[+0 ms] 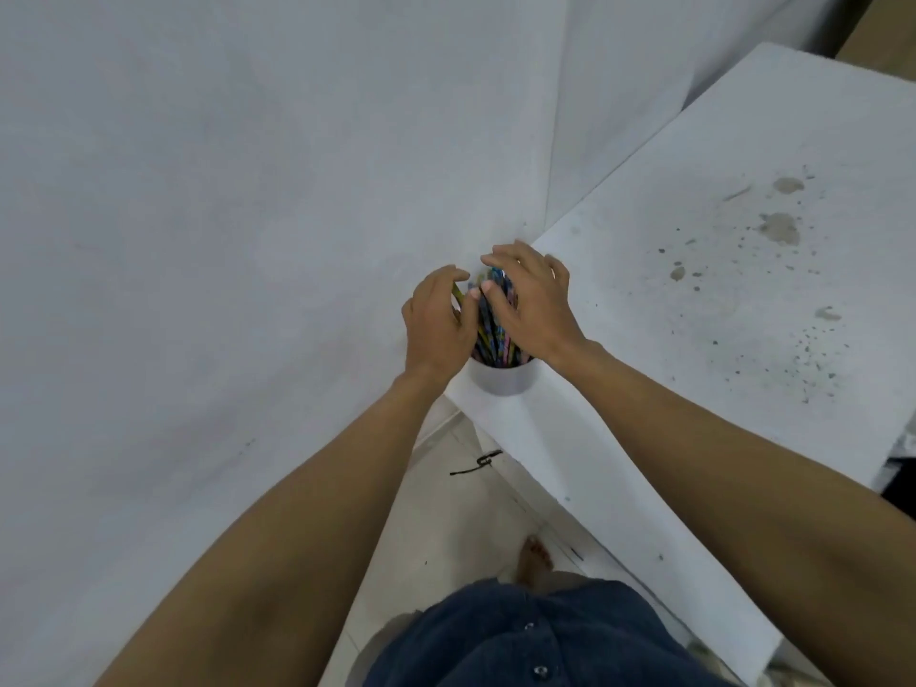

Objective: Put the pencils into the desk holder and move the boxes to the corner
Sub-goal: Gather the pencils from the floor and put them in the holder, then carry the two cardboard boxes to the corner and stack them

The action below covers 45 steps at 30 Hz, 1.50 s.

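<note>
A white cylindrical desk holder (503,380) stands at the near left corner of the white table (718,300), close to the wall. A bundle of coloured pencils (490,334) stands upright inside it, tips rising above the rim. My left hand (438,322) curls around the left side of the bundle, fingers touching the pencils. From the right, my right hand (533,304) wraps over the pencil tops, thumb pressed against them. Both hands hide much of the bundle. No boxes are in view.
A pale wall (223,215) fills the left half and meets the table corner. Dark stains and speckles (780,228) mark the table's right part. Below lies a tiled floor (446,528) with a black mark and my bare foot (533,562).
</note>
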Motion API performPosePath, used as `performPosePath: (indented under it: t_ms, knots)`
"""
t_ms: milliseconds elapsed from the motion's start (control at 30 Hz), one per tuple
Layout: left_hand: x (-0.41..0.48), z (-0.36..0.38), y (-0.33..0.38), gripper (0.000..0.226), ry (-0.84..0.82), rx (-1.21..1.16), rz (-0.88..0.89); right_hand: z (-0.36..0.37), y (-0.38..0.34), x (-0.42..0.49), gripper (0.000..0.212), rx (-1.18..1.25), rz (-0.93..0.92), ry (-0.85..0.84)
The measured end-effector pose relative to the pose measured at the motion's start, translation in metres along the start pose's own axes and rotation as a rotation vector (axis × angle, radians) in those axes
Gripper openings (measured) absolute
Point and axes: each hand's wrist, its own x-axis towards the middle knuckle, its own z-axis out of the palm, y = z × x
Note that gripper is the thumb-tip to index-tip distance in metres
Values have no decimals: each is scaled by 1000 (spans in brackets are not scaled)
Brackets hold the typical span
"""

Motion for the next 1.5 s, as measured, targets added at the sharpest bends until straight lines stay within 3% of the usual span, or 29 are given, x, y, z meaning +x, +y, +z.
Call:
performPosePath:
  t_ms: [300,533,833,1400,1500]
  knots:
    - [-80,-18,5,16,-82,-70,102,-17,-36,-81,33,-57,118,86]
    - [-165,-20,-6,26,-307,-53,20,-14,-61,-182,40,-83,243,-64]
    - [-300,-14,-15,24,-465,-100,37,-10,-85,-344,40,-80,451,-100]
    - [-471,65,93,21,-854,-115,182,-112,-64,-599,35,-136,884,80]
    - [-511,80,112,20,-896,-114,181,-128,-65,-648,37,-143,961,44]
